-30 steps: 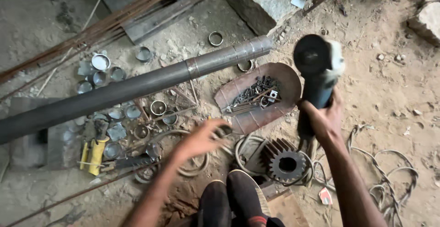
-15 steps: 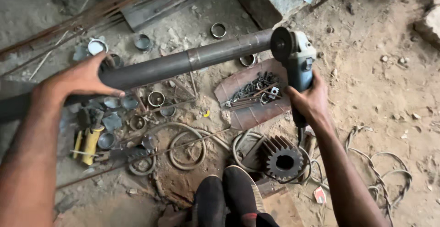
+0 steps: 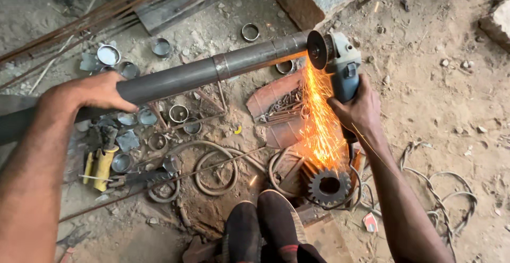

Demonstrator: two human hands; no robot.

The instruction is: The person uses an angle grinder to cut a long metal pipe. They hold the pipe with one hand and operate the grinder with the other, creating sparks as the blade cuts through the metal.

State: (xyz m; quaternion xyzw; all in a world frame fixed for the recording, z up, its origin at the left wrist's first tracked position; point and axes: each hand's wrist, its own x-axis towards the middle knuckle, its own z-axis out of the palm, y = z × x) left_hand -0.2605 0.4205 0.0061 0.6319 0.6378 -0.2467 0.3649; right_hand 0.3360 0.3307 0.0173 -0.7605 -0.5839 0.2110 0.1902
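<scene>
A single head-worn camera looks steeply down from close above the person's own outstretched forearms, facing the dirt floor (image 3: 435,98) ahead of their shoes (image 3: 265,226), with no second view to share any part of it.

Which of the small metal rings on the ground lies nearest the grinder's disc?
The ring half hidden under the pipe, just left of the disc; the others lie farther left.

Open dirt-floor metal workshop: rebar bundle (image 3: 106,13) at 11 o'clock, gear (image 3: 328,187) (toothed) at 6 o'clock, scattered steel rings (image 3: 178,113).
</scene>
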